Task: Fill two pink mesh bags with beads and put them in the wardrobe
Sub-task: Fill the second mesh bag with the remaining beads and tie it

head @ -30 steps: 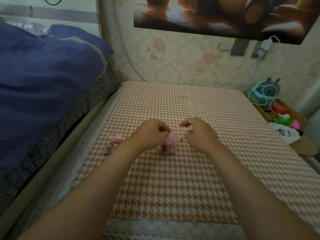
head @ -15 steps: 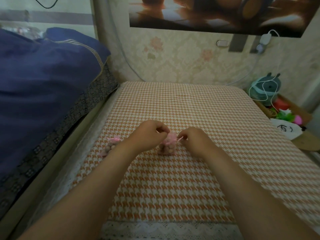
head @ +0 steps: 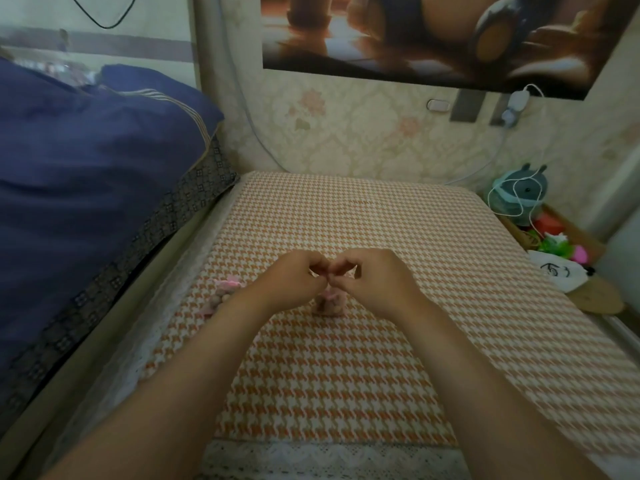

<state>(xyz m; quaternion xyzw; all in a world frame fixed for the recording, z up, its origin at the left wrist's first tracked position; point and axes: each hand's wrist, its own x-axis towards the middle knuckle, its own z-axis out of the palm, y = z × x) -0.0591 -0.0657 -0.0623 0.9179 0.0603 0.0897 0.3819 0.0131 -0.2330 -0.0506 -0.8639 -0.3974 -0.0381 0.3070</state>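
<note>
Both hands meet over the middle of the desk, fingertips touching. Left hand (head: 287, 282) and right hand (head: 377, 282) are each curled narrow, thumb and forefinger pinched together right above the second mesh bag (head: 329, 303). They look to be gripping the bag's pink gathered top or its drawstring; the string itself is too small to make out, so exact hold can't be confirmed

That bag sits upright on the desk cloth (head: 346, 375), roughly centre, directly under the pinch, brownish beads visible through the mesh. Its upper part is hidden by the fingers

First mesh bag (head: 221, 296) lies near the left edge of the desk, just beside the left wrist, apart from the other bag. Pink ruffled top, beads showing inside, tilted over rather than upright. Nobody touching it

Cloth is orange-and-white houndstooth with a lace border (head: 329, 459) along the near edge

Off the left edge: bed with a dark blue quilt (head: 86, 168). Past the right edge: a teal plush toy (head: 512, 192) wrapped in white cable, some bright green and pink items below it, and a white bag (head: 561, 271) at the right edge. Poster (head: 433, 36) on the far wall above the desk, charger plugged in under its right corner
</note>
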